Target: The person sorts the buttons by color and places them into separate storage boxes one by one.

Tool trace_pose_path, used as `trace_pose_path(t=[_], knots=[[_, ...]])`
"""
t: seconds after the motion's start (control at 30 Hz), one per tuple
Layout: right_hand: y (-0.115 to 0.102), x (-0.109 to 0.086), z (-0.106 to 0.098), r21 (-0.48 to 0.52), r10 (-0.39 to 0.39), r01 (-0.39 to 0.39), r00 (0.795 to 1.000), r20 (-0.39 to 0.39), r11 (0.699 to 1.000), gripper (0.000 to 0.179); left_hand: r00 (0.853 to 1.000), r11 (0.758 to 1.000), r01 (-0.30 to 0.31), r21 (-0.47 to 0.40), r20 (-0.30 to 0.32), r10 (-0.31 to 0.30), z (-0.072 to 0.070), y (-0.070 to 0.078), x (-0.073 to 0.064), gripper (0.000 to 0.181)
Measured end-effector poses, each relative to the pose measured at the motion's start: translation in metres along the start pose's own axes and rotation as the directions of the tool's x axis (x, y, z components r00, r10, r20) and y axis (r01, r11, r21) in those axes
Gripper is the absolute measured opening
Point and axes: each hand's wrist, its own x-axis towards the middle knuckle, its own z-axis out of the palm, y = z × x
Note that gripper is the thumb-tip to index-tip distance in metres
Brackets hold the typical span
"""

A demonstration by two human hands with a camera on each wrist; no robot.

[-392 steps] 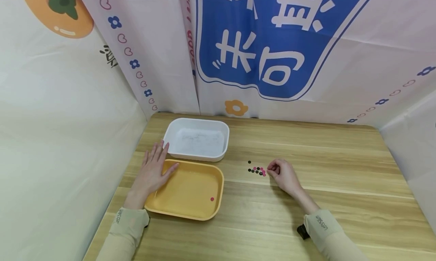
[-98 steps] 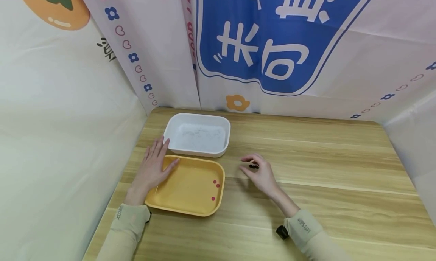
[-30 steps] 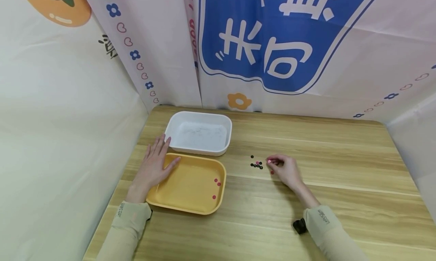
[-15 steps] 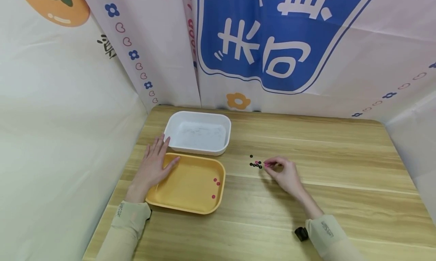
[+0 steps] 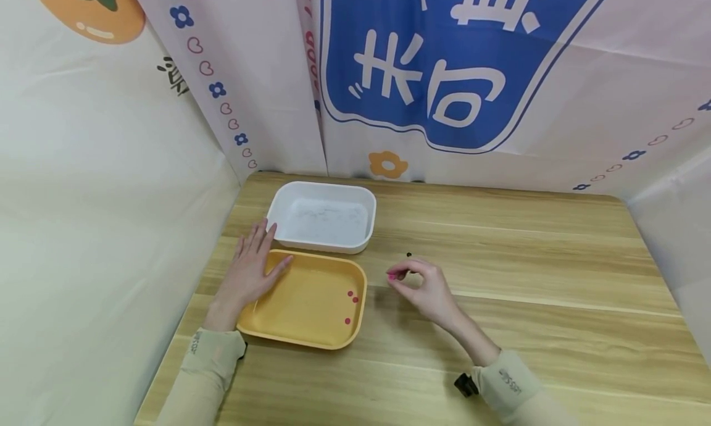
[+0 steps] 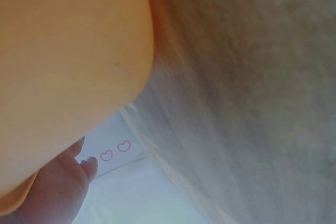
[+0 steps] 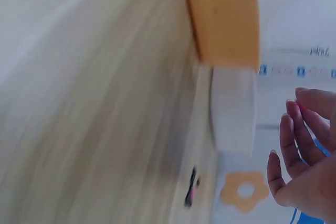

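Pink disc, tiny: pinched by right hand; slight grip could slip. Left hand: spread over yellow tray.

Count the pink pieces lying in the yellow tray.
3: one pink piece and another close together, on the right of the yellow tray, a third toward its front right corner. The left hand overlaps it, possibly hiding more.
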Motion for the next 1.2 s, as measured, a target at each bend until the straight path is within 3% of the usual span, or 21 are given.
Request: trace_pose_path(t=[0.3, 0.6, 0.8, 1.2], knots=[[-0.022, 0.01, 0.035, 0.082, -0.041, 0.034, 0.995, 0.094, 0.996, 0.014, 1.0, 1.0, -0.004, -0.001, -0.009, 0.004, 0.0, -0.001, 0.0, 0.091], [-0.022, 0.012, 0.052, 0.085, -0.069, 0.062, 0.994, 0.089, 0.994, 0.018, 1.0, 1.0, 0.002, -0.012, -0.004, -0.002, 0.0, 0.0, 0.0, 0.092], [-0.018, 0.01, 0.045, 0.018, -0.034, 0.033, 0.997, 0.064, 0.999, 0.026, 1.0, 1.0, -0.002, -0.008, -0.003, 0.001, 0.001, -0.001, 0.0, 0.092], [0.005, 0.018, 0.004, -0.019, 0.066, -0.066, 0.997, -0.035, 0.998, 0.026, 1.0, 1.0, 0.0, -0.009, -0.003, 0.0, 0.001, -0.001, 0.001, 0.092]])
